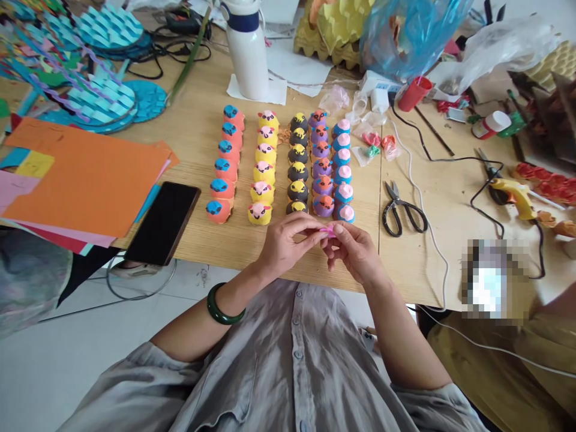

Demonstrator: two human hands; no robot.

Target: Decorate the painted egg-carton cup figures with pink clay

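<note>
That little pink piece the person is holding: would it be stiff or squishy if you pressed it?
The pink piece is probably soft, judging by its uneven, hand-shaped look. It is likely light, being small enough to sit between the fingertips of the left hand and right hand. Its irregular outline suggests it wouldn't roll freely.

Bright, soft light; stretched edges.

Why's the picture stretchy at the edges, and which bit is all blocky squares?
Head view: a wide lens probably stretches the edges, like the grey sleeves; head view: big squares blur a patch at lower right; head view: the scissors look fairly sharp.
</note>
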